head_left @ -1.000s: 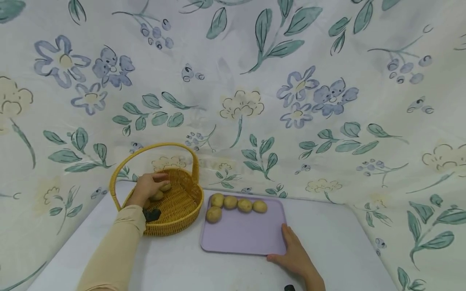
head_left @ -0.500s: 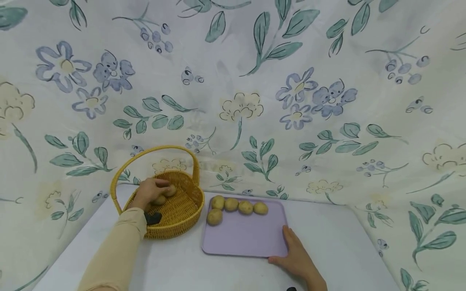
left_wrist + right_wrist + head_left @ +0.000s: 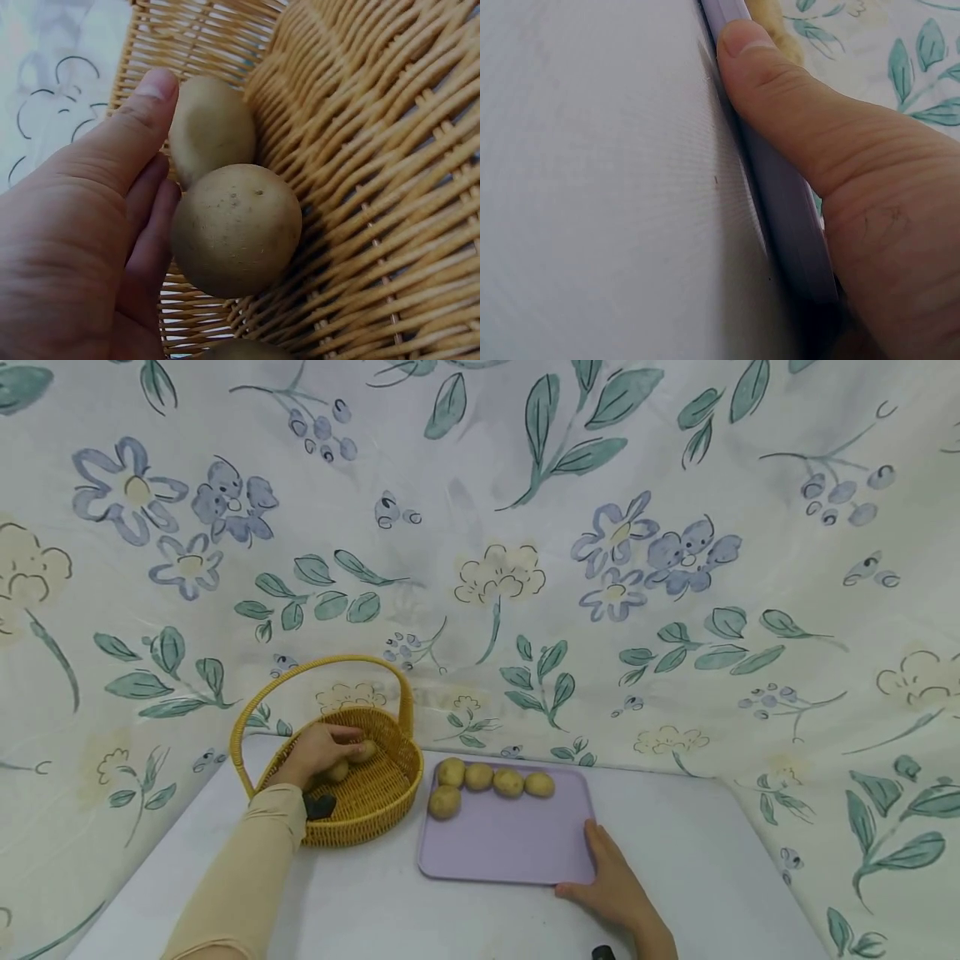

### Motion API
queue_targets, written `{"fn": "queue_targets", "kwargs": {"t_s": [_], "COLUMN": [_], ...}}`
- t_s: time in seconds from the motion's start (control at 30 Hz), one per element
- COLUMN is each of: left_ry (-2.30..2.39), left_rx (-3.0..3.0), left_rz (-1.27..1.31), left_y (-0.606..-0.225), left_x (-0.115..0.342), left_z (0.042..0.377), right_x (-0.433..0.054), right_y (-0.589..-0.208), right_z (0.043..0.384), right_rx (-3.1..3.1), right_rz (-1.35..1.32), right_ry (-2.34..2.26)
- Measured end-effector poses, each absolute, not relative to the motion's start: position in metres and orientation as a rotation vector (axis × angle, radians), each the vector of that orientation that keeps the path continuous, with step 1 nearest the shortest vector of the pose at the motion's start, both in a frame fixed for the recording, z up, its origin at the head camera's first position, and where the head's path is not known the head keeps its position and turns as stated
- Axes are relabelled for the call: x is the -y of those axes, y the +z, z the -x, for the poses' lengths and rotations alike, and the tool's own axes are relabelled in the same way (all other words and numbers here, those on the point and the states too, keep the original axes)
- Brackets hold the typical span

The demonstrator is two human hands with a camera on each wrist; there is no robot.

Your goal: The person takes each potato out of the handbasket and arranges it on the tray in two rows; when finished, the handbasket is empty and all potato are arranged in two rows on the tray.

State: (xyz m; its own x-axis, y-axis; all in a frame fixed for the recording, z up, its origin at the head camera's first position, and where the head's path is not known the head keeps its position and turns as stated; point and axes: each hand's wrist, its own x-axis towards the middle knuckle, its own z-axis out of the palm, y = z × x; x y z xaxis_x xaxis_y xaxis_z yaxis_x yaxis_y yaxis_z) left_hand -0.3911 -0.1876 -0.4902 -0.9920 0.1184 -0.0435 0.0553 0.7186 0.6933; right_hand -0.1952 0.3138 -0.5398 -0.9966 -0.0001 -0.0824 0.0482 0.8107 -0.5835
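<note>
Inside the yellow wicker basket (image 3: 375,793), my left hand (image 3: 318,750) holds a potato (image 3: 214,127), its thumb along one side and the fingers partly hidden. A second potato (image 3: 236,229) lies right beside the held one, nearer the wrist, and a third (image 3: 244,351) just shows at the lower edge of the left wrist view. My right hand (image 3: 611,877) grips the near right corner of a lilac tray (image 3: 502,843), thumb against its front edge and fingers along its right side. Several potatoes (image 3: 508,782) sit on the tray, in a row at the back with one before it at left.
Basket and tray stand side by side on a white table (image 3: 375,910). The basket's tall handle (image 3: 330,660) arches over the left hand. A floral cloth (image 3: 480,527) hangs behind the table and at its sides.
My left hand has shifted a little to the right inside the basket, and the potato at its fingertips has moved with it. The right hand and the potatoes on the tray stay put.
</note>
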Motion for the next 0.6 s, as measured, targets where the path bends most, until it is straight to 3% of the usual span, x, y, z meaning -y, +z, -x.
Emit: {"fn": "queue_targets", "kwargs": {"t_s": [0.6], "left_ry": [0.992], "left_rx": [-2.873], "left_rz": [-0.224], "left_y": [-0.4943], "left_x": [0.1847], "left_z": [0.397], "right_x": [-0.3152], "right_y": [-0.5408], "right_z": [0.196], "right_rx": [-2.923], "right_rz": [-0.007], "right_ry": [-0.926]}}
